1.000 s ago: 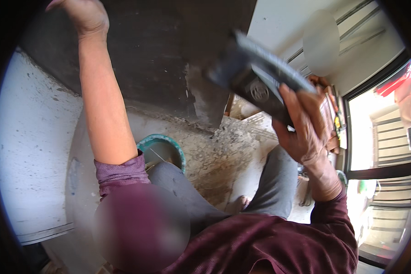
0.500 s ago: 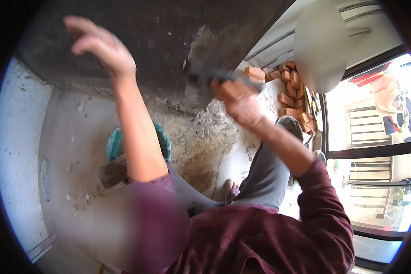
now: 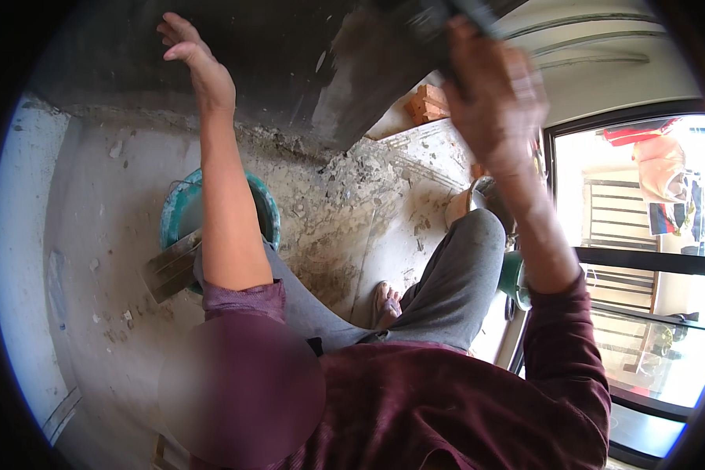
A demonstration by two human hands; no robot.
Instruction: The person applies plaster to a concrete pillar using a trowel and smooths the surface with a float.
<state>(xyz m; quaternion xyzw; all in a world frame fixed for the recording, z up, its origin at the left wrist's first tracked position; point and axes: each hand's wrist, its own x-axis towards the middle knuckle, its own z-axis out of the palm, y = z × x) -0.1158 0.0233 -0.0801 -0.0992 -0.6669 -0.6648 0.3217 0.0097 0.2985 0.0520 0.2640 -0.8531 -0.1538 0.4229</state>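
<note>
My right hand (image 3: pixel 497 102) is raised at the upper right, its fingers closed around the grip of a trowel (image 3: pixel 471 14). The dark, flat blade is smeared by motion and lies at the dark wall surface (image 3: pixel 266 47). A lighter, wet-looking smear (image 3: pixel 348 66) marks that surface left of the trowel. My left hand (image 3: pixel 200 66) is stretched out at the upper left, fingers apart, holding nothing. It is in front of the same dark surface; whether it touches cannot be told.
Under my left forearm stands a teal bucket (image 3: pixel 268 205) with a wooden board (image 3: pixel 168 270) beside it. Orange bricks (image 3: pixel 427 104) lie beyond the dark surface's edge. A green bucket (image 3: pixel 513 278) is by my knee. Windows (image 3: pixel 627 235) line the right side; rubble covers the floor (image 3: pixel 329 227).
My right hand with the trowel has moved up and right across the dark surface. The smear there looks broader. My left hand has shifted slightly right, and the view has moved a little.
</note>
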